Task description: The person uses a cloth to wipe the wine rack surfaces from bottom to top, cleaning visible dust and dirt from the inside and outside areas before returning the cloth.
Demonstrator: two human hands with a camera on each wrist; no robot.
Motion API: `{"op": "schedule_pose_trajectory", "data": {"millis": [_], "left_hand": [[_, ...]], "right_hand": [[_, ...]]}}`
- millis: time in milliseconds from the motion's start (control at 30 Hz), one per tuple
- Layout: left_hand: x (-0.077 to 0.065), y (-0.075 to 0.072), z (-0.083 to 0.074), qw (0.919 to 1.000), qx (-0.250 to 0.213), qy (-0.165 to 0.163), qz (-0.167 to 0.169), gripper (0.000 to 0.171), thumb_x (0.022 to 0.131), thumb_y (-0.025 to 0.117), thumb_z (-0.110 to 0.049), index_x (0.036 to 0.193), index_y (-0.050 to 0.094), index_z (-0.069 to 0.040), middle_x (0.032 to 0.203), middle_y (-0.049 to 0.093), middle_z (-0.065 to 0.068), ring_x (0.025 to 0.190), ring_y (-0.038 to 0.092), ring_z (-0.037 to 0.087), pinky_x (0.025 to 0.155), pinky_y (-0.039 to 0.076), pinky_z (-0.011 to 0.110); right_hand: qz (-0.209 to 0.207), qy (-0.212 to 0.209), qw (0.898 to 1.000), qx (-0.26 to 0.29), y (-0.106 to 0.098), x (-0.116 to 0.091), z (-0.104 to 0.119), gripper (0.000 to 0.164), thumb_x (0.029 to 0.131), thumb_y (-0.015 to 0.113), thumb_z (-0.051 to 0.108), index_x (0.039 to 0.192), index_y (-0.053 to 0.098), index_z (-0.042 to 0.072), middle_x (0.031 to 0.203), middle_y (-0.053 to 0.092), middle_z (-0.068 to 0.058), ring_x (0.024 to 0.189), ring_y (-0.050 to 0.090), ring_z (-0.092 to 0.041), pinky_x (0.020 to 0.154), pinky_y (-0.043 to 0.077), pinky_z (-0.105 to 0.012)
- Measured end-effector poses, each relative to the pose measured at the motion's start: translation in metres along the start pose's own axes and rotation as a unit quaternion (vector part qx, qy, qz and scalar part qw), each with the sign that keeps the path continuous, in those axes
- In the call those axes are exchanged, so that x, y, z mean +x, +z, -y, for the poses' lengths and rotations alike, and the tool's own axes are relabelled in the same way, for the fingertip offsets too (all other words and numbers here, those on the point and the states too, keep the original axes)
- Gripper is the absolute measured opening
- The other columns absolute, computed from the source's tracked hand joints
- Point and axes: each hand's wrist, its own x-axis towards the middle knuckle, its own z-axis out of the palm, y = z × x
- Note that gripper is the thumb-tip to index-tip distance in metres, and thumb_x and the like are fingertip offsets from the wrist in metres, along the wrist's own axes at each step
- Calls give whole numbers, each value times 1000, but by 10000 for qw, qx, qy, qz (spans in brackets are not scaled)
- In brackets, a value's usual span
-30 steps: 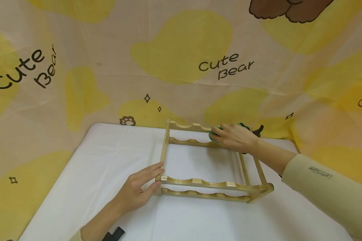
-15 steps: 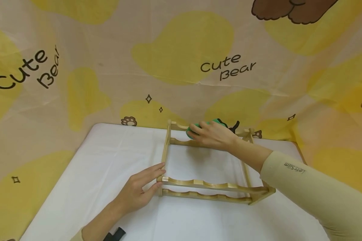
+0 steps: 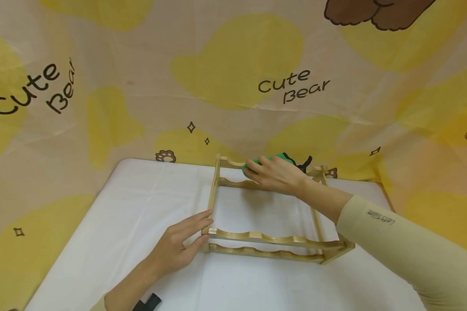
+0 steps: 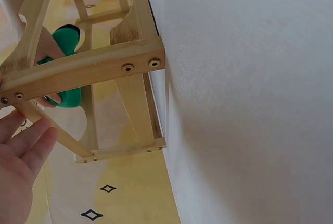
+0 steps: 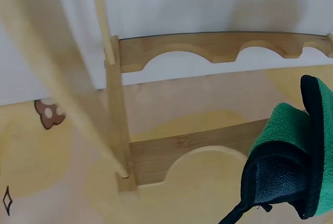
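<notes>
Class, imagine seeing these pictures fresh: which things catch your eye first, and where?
The backdrop, printed with yellow patches and "Cute Bear" lettering, rises behind the white table. On the table stands a wooden rack with scalloped rails, the left hand touching its near left corner. At the rack's far side, the right hand holds a bright green cloth item with dark edging.

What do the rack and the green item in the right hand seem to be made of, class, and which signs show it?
Rack: probably wood or bamboo, pale, smooth, slightly glossy; grain lines show, and metal-looking fasteners sit in its frame.
Green item: apparently terry-like fabric, matte and fuzzy, with smoother black edging; exact fibre unclear.
</notes>
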Motion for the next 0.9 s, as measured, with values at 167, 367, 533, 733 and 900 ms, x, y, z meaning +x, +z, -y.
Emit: {"op": "schedule_pose_trajectory", "data": {"millis": [167,367,533,733,900], "left_hand": [[-1,1,0,10000,-17,-15,-1,41,93,74,0,133,69,-3,143,64,16,127,66,32,111,48,25],[-1,1,0,10000,-43,13,-38,34,100,71,-9,134,68,-4,143,63,17,127,65,31,111,48,26],[1,3,0,9998,-9,142,-139,31,105,66,-21,131,69,-4,141,64,18,124,67,33,109,50,27],[3,4,0,9993,68,246,-256,33,107,62,-27,126,71,-2,138,66,20,120,69,34,106,52,27],[4,5,1,9991,64,319,-258,31,107,62,-25,125,71,-2,137,66,21,118,70,36,105,52,27]], "right_hand": [[134,39,9998,118,-1,-15,-3,31,98,74,9,124,59,6,116,52,-11,68,44,-18,47,37,-20],[223,136,9996,124,-3,-33,-6,36,96,77,11,127,59,6,120,55,-11,69,46,-19,48,39,-21],[215,236,9993,192,-9,-48,-8,38,95,79,9,128,60,7,117,54,-11,69,45,-19,47,38,-21],[287,426,9979,398,-26,-67,-15,53,89,85,9,137,61,7,128,56,-15,76,55,-25,52,51,-25],[404,870,9921,809,-42,-87,-22,67,83,90,13,142,61,7,137,56,-18,87,62,-33,57,59,-33]]}}
